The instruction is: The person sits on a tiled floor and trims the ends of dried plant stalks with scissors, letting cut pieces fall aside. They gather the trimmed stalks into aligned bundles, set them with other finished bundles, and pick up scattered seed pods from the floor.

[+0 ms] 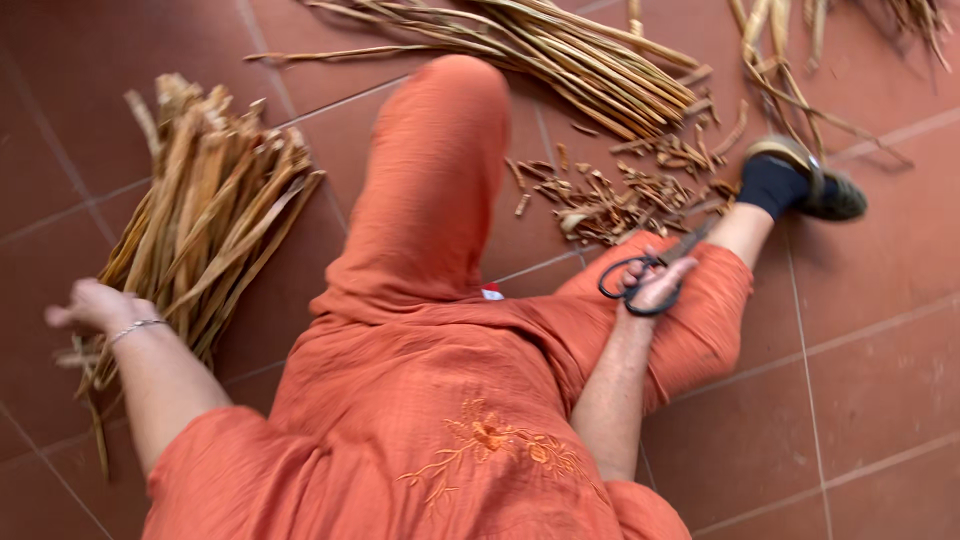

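One black-handled scissors (655, 268) (right hand (660, 285))

Left hand (95, 305) motion-blurred, fingers indistinct. Scissors (650, 268) blades blurred, open or closed unclear. Far stalk bundle (560, 50) cut by top edge. Left dried strips (205, 215) blurred.
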`<action>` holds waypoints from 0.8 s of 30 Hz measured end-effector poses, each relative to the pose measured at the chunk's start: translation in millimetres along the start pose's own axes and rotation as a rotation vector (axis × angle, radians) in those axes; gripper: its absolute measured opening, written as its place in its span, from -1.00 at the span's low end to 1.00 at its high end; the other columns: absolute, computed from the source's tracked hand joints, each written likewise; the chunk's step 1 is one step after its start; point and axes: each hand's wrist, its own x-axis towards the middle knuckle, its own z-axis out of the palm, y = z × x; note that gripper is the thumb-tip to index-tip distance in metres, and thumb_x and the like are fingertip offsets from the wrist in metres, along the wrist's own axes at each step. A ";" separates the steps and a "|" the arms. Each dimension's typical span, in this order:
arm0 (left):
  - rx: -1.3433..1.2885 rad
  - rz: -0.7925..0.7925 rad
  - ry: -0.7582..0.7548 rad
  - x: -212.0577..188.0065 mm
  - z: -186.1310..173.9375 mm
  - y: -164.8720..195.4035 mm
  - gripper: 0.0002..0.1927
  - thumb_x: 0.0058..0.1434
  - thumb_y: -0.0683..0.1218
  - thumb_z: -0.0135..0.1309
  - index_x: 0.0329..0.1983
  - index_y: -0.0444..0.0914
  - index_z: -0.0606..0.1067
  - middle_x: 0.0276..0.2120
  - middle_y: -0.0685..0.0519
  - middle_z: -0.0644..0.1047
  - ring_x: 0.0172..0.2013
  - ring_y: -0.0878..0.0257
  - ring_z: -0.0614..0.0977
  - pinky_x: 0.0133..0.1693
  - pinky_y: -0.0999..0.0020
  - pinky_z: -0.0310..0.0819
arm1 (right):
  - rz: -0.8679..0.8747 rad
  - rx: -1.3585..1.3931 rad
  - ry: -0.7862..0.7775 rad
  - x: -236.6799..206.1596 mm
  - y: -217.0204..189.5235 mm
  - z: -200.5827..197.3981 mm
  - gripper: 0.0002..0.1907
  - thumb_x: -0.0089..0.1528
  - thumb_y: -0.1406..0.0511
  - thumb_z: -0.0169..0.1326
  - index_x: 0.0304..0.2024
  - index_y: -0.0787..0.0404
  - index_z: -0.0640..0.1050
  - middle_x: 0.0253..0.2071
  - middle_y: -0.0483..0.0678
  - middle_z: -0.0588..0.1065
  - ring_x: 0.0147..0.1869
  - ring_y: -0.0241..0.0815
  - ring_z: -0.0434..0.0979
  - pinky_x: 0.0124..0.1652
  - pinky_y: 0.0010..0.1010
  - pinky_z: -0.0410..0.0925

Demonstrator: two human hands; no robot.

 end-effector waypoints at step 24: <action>1.356 1.959 -1.303 -493.9 404.1 -214.0 -0.26 0.01 -0.21 0.18 0.32 -0.31 0.30 0.17 -0.17 0.42 0.26 -0.13 0.30 0.18 -0.50 -0.15 | -0.007 -0.392 0.041 -19.1 -18.4 39.6 -0.50 0.36 -0.04 0.09 -0.19 0.30 0.47 -0.57 -0.18 0.39 -0.61 -0.43 0.29 -0.59 -0.57 0.19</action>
